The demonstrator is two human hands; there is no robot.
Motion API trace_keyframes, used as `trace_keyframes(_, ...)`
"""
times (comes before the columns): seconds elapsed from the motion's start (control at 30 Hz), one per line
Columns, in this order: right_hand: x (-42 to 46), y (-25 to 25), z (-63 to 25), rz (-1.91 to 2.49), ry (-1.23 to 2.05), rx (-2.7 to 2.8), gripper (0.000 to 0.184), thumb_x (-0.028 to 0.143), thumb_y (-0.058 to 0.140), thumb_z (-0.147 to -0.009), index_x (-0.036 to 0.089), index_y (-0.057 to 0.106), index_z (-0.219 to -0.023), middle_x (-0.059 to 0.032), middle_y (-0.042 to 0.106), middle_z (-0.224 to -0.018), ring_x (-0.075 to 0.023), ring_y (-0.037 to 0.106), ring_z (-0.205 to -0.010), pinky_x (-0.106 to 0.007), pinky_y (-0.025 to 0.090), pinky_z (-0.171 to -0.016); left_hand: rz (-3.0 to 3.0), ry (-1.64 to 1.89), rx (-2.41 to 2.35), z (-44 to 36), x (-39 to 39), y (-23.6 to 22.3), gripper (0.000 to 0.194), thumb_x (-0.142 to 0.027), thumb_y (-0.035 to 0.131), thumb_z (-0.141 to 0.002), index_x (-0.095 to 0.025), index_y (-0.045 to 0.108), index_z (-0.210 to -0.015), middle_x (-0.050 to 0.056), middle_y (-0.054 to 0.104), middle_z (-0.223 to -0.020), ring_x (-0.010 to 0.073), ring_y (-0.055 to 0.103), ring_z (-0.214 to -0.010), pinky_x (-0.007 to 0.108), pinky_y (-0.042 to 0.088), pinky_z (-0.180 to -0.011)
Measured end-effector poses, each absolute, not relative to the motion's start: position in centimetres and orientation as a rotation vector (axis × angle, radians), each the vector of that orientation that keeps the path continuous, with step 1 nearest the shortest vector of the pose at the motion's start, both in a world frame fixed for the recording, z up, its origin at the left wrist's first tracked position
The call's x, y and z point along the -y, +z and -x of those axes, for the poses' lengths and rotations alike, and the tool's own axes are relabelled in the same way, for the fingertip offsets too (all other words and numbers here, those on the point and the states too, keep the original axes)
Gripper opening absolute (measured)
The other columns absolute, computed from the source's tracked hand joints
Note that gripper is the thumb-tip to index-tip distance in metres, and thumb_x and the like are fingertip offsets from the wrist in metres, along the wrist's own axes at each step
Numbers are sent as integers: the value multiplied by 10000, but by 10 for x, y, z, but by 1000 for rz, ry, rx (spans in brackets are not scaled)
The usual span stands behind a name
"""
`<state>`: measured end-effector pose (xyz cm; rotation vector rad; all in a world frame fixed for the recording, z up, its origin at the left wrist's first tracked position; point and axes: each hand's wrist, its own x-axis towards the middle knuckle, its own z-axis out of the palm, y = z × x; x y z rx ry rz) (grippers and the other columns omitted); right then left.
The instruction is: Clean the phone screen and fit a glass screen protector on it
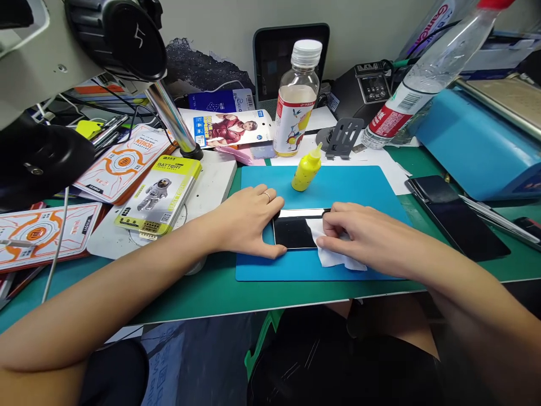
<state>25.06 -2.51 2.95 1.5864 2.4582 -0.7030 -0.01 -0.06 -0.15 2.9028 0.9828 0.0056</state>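
A smartphone (293,232) with a dark, glossy screen lies flat and sideways on a blue mat (270,267). My left hand (249,221) grips the phone's left end, thumb at the near edge and fingers over the far corner. On the right half of the screen, my right hand (353,228) is closed on a white cloth (338,261) pressed against the glass. The cloth and hand hide the phone's right end. Just behind the phone, a small yellow squeeze bottle (307,169) with a pointed tip stands on the mat.
A microscope stand (169,118) rises at the left beside a yellow battery box (158,194) and orange-white boxes (124,162). Behind the mat are a drink bottle (297,101) and a grey phone holder (343,137). A dark panel (460,217) and blue machine (477,141) are at right.
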Motion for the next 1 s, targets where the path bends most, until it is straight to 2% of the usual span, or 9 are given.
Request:
trace_keyframes(0.17, 15, 33, -239, -1485, -761, -2431, 344, 509, 544, -930, 235, 563, -723, -20, 632, -810, -188, 560, -701, -324, 332, -618, -2911, 4, -984, 0, 0, -2, 563, -729, 569, -836, -182, 538, -964, 95, 595, -957, 306, 569, -937, 431, 475, -829)
trace_keyframes(0.37, 7, 42, -235, -1457, -749, -2329, 349, 485, 537, -920, 233, 540, -678, -2, 607, -700, -175, 525, -638, -315, 300, -596, -2917, 8, -986, 0, 0, -3, 565, -727, 571, -834, -180, 543, -971, 97, 602, -963, 306, 571, -933, 433, 468, -831)
trace_keyframes(0.57, 1, 43, -227, -1367, -726, -2349, 297, 456, 536, -912, 241, 556, -708, -6, 632, -759, -187, 548, -699, -308, 313, -604, -2918, 19, -981, 1, 0, -3, 559, -721, 580, -834, -177, 549, -963, 97, 603, -957, 305, 570, -933, 430, 466, -829)
trace_keyframes(0.87, -8, 44, -225, -1291, -705, -2266, 227, 406, 545, -898, 241, 612, -758, -6, 625, -719, -173, 528, -625, -312, 307, -556, -2920, 14, -980, 0, 0, -3, 570, -725, 577, -831, -174, 559, -974, 105, 609, -970, 313, 573, -942, 436, 472, -828)
trace_keyframes(1.0, -10, 46, -223, -1307, -742, -2211, 254, 457, 568, -891, 242, 622, -768, -8, 644, -719, -179, 558, -637, -313, 328, -564, -2924, 21, -988, 1, 0, -3, 564, -724, 571, -836, -176, 557, -969, 102, 608, -966, 308, 574, -937, 434, 476, -832)
